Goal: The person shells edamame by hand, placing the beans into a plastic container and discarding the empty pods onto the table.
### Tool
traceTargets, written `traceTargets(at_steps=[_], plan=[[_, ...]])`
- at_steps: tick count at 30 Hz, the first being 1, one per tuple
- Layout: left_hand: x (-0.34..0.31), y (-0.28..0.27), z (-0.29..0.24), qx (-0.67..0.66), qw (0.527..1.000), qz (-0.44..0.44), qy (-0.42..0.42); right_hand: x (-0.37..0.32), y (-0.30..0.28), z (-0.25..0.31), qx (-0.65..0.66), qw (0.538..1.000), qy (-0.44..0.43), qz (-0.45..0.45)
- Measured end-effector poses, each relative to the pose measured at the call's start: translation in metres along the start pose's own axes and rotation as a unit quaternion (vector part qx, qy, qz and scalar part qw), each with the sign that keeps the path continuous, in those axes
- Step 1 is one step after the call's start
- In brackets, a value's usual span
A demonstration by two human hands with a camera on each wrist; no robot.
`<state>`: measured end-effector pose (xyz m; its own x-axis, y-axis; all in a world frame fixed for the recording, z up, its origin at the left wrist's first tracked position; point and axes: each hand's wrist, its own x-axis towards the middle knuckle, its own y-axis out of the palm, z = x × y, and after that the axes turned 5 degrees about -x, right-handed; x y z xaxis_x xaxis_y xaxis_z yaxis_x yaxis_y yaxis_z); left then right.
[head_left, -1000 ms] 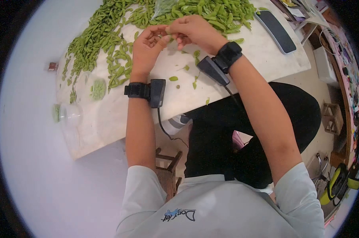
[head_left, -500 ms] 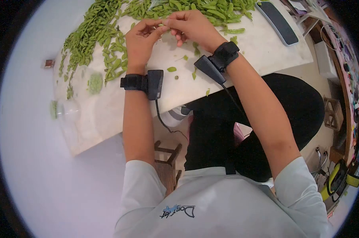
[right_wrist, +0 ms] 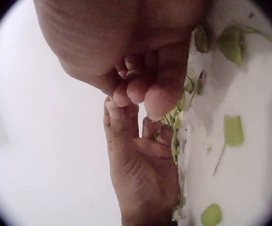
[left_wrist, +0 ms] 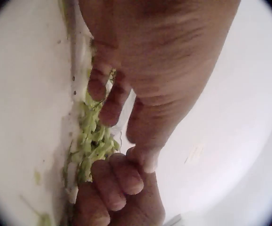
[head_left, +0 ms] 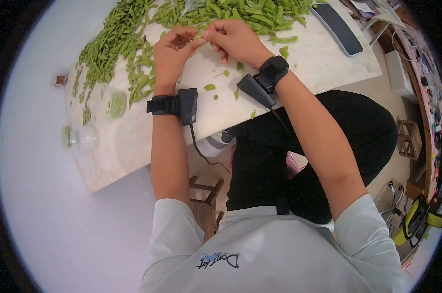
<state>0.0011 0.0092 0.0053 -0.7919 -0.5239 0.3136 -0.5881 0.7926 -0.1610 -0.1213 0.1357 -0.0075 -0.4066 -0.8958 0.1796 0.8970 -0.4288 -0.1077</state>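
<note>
- A small green pod (head_left: 199,35) is held up between the fingertips, above the table (head_left: 299,63), just on the near side of the heaped pods; only a pale green sliver is shown, and the rest is covered by fingers.
- By the left hand (head_left: 170,57), the pod is pinched between thumb and forefinger, the other fingers being loosely bent.
- By the right hand (head_left: 238,45), it is pinched too, thumb and curled forefinger brought together, fingertips met with the left's; in both wrist views the pod itself is hidden.
- Bright green, plump pods (head_left: 265,12) are heaped beyond the hands, and a clear bag (head_left: 194,6) is seen among them.
- More green pods (head_left: 106,53) are spread towards the table's left edge.
- Near that edge, pale green beans (head_left: 117,105) are held in a clear container.
- A phone (head_left: 339,30) is laid near the table's right edge.
- Towards the near edge, a flat green scrap (head_left: 209,87) is seen lying by itself.
</note>
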Motion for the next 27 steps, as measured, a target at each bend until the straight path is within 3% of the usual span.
traceTargets(at_steps=[2, 5, 11, 20, 23, 27], plan=[[0.0, -0.004, 0.0, 0.05, 0.998, 0.021, -0.009, -0.001, 0.001, -0.001, 0.001, 1.0, -0.024, -0.016], [0.002, -0.004, 0.013, -0.055, 0.997, 0.032, 0.033, -0.001, 0.002, -0.003, 0.0, 0.999, -0.042, -0.02], [0.001, -0.008, 0.01, -0.052, 0.996, 0.038, -0.061, -0.003, 0.003, 0.0, 0.018, 0.998, -0.055, -0.017], [0.004, -0.008, 0.013, -0.145, 0.984, 0.075, -0.07, -0.005, 0.006, 0.009, -0.021, 0.996, -0.073, -0.036], [0.004, -0.006, 0.012, -0.118, 0.989, 0.034, -0.084, -0.005, 0.009, 0.01, -0.058, 0.991, -0.106, -0.054], [0.006, -0.007, 0.01, -0.13, 0.99, -0.045, -0.026, -0.004, 0.005, 0.006, -0.132, 0.982, -0.095, -0.096]])
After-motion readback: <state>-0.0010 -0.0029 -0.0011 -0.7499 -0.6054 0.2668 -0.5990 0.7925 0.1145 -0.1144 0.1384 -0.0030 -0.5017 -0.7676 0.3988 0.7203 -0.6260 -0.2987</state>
